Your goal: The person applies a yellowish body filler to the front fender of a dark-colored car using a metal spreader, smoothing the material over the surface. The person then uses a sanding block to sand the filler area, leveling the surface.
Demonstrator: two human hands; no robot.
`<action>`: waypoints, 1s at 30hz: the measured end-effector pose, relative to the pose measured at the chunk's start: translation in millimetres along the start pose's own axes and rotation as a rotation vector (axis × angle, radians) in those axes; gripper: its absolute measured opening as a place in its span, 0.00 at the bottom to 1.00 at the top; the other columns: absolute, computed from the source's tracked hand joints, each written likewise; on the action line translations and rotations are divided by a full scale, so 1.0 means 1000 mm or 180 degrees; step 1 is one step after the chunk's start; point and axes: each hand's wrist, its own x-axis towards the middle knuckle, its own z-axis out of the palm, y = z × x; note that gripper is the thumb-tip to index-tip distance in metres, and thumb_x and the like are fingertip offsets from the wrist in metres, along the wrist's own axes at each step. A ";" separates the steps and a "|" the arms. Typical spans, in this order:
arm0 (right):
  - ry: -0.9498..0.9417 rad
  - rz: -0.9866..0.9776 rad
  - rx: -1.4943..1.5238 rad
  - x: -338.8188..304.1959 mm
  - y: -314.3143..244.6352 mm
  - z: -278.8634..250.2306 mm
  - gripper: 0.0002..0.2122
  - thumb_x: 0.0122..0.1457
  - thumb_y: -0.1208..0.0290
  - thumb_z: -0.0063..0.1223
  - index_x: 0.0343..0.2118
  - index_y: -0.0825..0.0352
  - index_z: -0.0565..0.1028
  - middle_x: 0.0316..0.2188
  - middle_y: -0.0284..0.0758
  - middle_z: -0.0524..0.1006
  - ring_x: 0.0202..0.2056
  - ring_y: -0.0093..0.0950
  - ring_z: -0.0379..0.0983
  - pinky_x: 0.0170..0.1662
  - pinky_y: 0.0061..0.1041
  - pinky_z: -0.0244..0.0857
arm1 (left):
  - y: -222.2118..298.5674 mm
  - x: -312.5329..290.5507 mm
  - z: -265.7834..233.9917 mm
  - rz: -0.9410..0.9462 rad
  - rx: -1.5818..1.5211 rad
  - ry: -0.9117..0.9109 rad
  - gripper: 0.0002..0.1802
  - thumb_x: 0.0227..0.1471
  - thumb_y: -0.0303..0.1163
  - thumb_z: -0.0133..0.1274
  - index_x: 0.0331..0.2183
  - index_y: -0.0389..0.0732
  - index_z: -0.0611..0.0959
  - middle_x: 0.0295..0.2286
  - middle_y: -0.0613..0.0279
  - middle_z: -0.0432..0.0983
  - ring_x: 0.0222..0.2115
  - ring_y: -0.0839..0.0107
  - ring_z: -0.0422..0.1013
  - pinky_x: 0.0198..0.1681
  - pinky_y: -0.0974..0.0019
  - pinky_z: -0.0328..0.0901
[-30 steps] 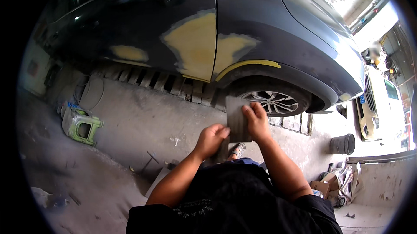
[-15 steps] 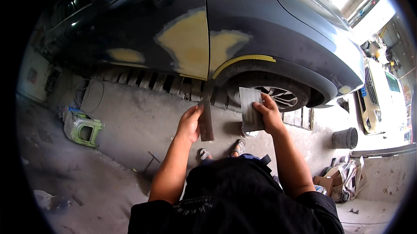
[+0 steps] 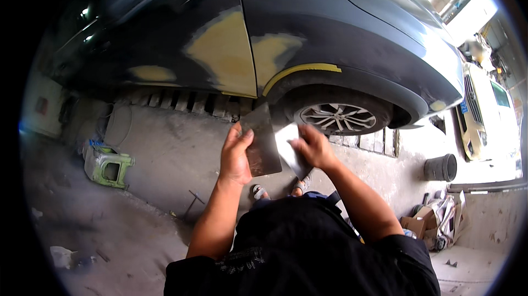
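Between thumb and fingers, my left hand [image 3: 236,153] grips a dark, flat metal putty spreader [image 3: 263,147], tilted with one corner up. My right hand [image 3: 316,146] is closed on a second metal putty spreader [image 3: 289,141], which shines brightly and is slightly smeared by motion. The two blades are close together in front of my body; whether their edges touch I cannot tell. Beyond them stands a dark grey car [image 3: 330,26]. Yellowish filler patches [image 3: 223,48] cover parts of its door and fender, and yellow tape [image 3: 302,69] follows the wheel arch.
The car's front wheel [image 3: 341,117] is just ahead of my hands. A green-stained stool [image 3: 109,167] stands at the left. To the right are a dark bucket [image 3: 441,168], a heap of cardboard and bags [image 3: 432,222], and a cream-coloured vehicle [image 3: 484,114].
Both spreaders have come closer together, the right one moving left. The left spreader has turned to show its broad face. My view has shifted slightly to the right.
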 end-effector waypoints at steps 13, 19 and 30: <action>-0.1319 0.0700 0.5410 -0.029 0.028 -0.043 0.38 0.56 0.41 0.46 0.61 0.65 0.56 0.47 0.44 0.70 0.33 0.34 0.72 0.27 0.28 0.69 | -0.003 0.018 0.012 0.0135 -0.0380 -0.0470 0.27 0.61 0.43 0.38 0.60 0.60 0.57 0.53 0.56 0.63 0.51 0.52 0.65 0.48 0.39 0.65; -0.1088 0.0956 0.3754 -0.042 -0.025 -0.040 0.23 0.56 0.71 0.48 0.54 0.74 0.65 0.49 0.49 0.72 0.49 0.39 0.71 0.53 0.36 0.65 | -0.008 0.023 0.006 -0.0003 -0.0683 -0.0719 0.29 0.60 0.51 0.39 0.60 0.58 0.59 0.52 0.58 0.66 0.51 0.59 0.65 0.49 0.48 0.65; -0.0104 -0.0436 0.0368 -0.031 -0.036 0.019 0.22 0.55 0.69 0.54 0.49 0.72 0.60 0.33 0.55 0.74 0.38 0.53 0.72 0.39 0.39 0.66 | -0.014 0.028 0.015 -0.0059 -0.0466 -0.0709 0.35 0.59 0.55 0.36 0.58 0.39 0.62 0.53 0.51 0.65 0.50 0.49 0.66 0.53 0.49 0.62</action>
